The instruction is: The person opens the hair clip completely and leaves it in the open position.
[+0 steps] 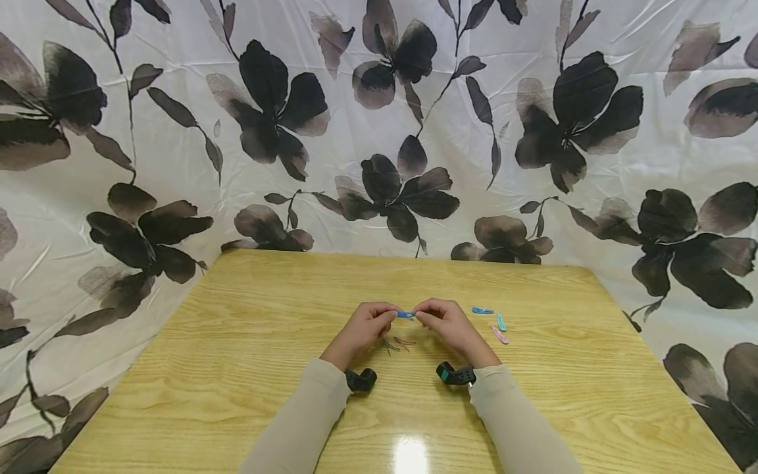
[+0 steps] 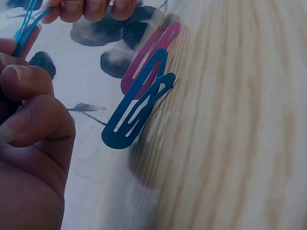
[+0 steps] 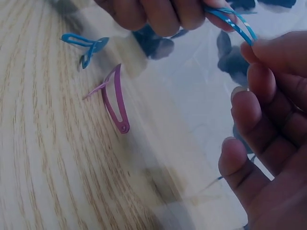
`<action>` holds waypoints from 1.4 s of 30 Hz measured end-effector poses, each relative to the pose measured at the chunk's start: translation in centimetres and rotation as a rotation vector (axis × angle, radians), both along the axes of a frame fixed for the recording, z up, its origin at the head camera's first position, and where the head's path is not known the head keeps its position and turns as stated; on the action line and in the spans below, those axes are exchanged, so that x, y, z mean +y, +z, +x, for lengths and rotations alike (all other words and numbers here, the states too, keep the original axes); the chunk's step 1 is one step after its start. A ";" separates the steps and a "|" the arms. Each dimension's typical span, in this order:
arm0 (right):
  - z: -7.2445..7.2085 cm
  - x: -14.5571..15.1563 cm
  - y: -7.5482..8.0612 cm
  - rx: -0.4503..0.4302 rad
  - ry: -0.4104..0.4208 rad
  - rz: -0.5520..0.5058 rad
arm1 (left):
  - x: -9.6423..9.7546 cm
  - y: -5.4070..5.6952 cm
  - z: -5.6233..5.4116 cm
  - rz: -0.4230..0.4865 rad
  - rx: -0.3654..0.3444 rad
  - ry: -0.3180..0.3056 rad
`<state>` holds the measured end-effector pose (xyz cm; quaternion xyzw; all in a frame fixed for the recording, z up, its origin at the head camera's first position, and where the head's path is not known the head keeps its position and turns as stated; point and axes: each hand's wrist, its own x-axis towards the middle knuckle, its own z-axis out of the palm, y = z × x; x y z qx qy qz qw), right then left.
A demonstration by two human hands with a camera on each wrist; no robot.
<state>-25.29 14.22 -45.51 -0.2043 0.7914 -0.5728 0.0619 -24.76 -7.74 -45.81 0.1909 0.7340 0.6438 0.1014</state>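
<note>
Over the middle of the table, both hands pinch a blue snap hair clip (image 1: 405,315) between thumb and fingertips. My left hand (image 1: 368,326) has the clip's left end; my right hand (image 1: 447,324) has the other. The clip's prongs (image 3: 233,25) look bowed apart in the right wrist view. On the table just below the hands are two more snap clips, one blue (image 2: 121,135) and one pink (image 3: 121,103), both with their inner tongues sprung away from the frame.
To the right of my right hand lie three flat clips: a blue one (image 1: 482,310), a turquoise one (image 1: 501,322) and a pink one (image 1: 500,334). The wooden table (image 1: 237,368) ends at a flower-printed cloth (image 1: 379,85). A black band with a small device (image 1: 456,373) circles each wrist.
</note>
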 end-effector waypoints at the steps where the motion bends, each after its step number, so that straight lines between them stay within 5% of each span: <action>1: 0.1 0.0 0.1 -0.003 -0.003 -0.002 | 0.0 0.0 0.0 -0.007 0.004 0.003; 8: 1.7 -0.5 2.5 0.045 -0.032 0.039 | 0.0 -0.1 -0.2 -0.048 0.027 0.020; 13: 1.8 -0.6 2.5 0.061 -0.051 0.066 | -0.2 0.4 0.0 -0.097 0.010 0.056; 20: -0.2 -0.4 -0.8 0.088 -0.107 0.097 | -0.6 -0.1 -0.4 -0.157 0.055 0.122; 29: -0.4 -0.8 -1.3 0.144 -0.147 0.165 | -1.6 -0.6 -1.0 -0.230 0.093 0.173; 42: -1.1 -1.5 -1.7 0.182 -0.099 0.240 | -2.2 -0.3 -0.8 -0.320 0.119 0.170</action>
